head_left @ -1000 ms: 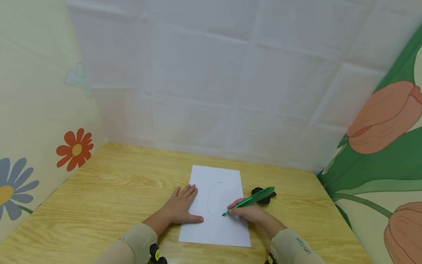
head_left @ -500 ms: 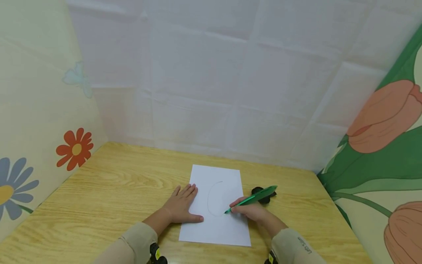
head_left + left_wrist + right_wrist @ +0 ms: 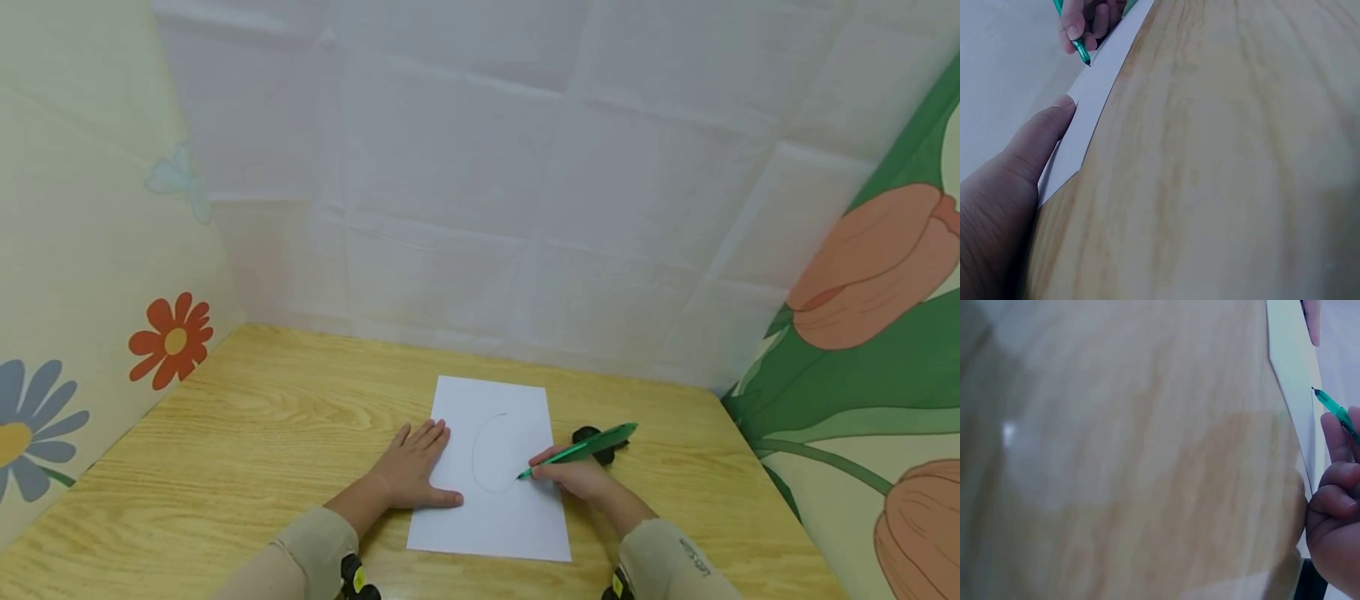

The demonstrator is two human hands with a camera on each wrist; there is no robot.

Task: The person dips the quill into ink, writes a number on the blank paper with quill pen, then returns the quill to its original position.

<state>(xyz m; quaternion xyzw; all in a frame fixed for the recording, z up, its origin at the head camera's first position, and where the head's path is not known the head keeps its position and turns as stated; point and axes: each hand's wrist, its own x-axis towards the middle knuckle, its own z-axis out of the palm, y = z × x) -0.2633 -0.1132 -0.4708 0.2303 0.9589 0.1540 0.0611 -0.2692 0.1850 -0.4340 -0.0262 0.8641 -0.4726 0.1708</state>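
Green plastic-looking and slanted, the pen [image 3: 588, 443] lies in the right hand [image 3: 581, 481], its dark tip down at the white paper [image 3: 487, 531] and its back end rising away to the right. The tip is between the two hands, nearer the right one, at the lower right end of a thin curved line [image 3: 473, 457] that opens to the right. The paper lies flat on the wood-grain table [image 3: 300, 400], its long sides running away from the person, with the left hand [image 3: 416, 472] at its left edge and the right hand at its right.

The left hand lies palm down with straight, spread fingers; the fingertips reach just over the paper's edge, and the thumb stretches across its surface, while the rest of the hand is over the table. It grips nothing.

The right hand pinches the pen near its tip between thumb and fingers; in the right wrist view the lower fingers curl in toward the palm. Behind the pen, just beyond the right hand, a black object [image 3: 604, 457] rests on the table beside the paper, partly hidden. Pale sleeves [image 3: 315, 542] cover both forearms.
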